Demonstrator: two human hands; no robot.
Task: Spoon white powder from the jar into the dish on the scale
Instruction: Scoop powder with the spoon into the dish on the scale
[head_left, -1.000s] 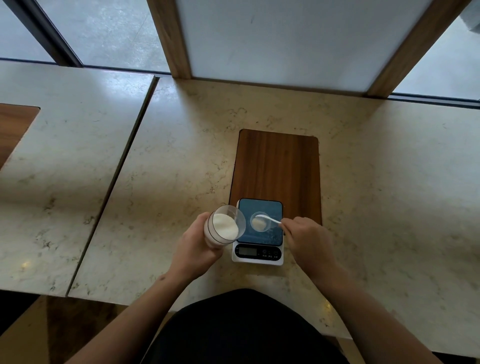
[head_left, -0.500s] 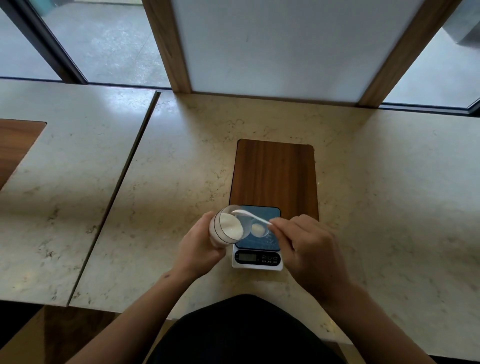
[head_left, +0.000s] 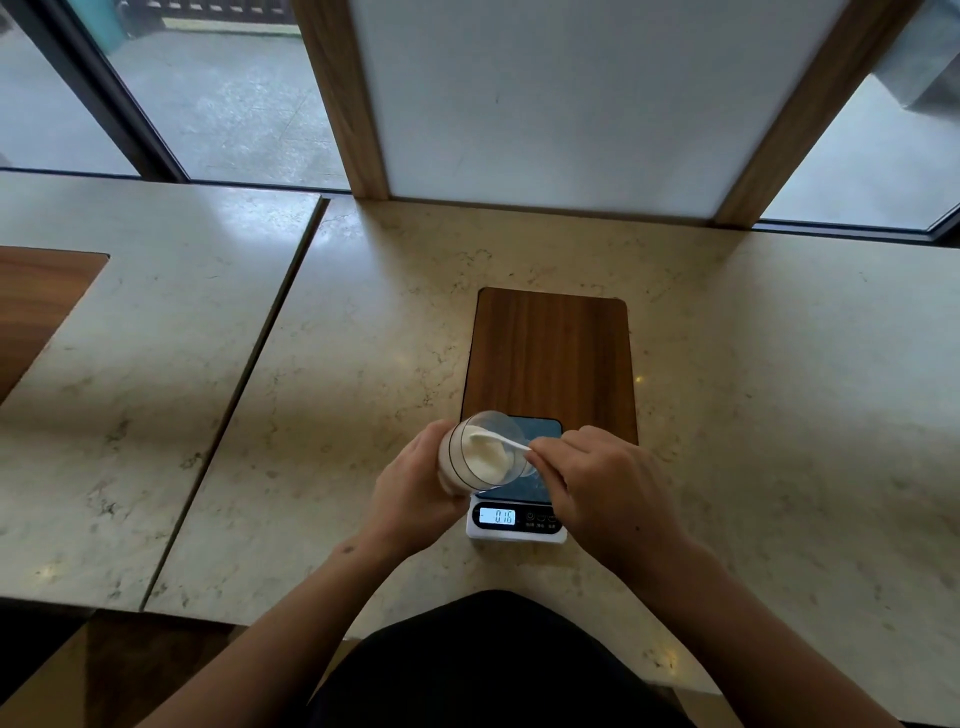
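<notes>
My left hand (head_left: 410, 493) grips a clear jar (head_left: 480, 454) of white powder, tilted with its mouth toward the right, over the left part of the scale (head_left: 517, 519). My right hand (head_left: 608, 488) pinches the handle of a small white spoon (head_left: 498, 440), whose bowl is inside the jar's mouth on the powder. The scale has a dark blue platform and a lit display reading 0.16. The dish on the platform is almost wholly hidden behind the jar and my right hand.
The scale stands on the near end of a dark wooden board (head_left: 550, 358) set in the marble counter (head_left: 779, 389). A seam (head_left: 234, 395) splits the counter on the left. Window frames and a white panel (head_left: 561, 104) rise behind.
The spoon went from over the dish to the jar's mouth and now sits in the powder. My right hand followed leftward. The jar shifted slightly right over the scale.
</notes>
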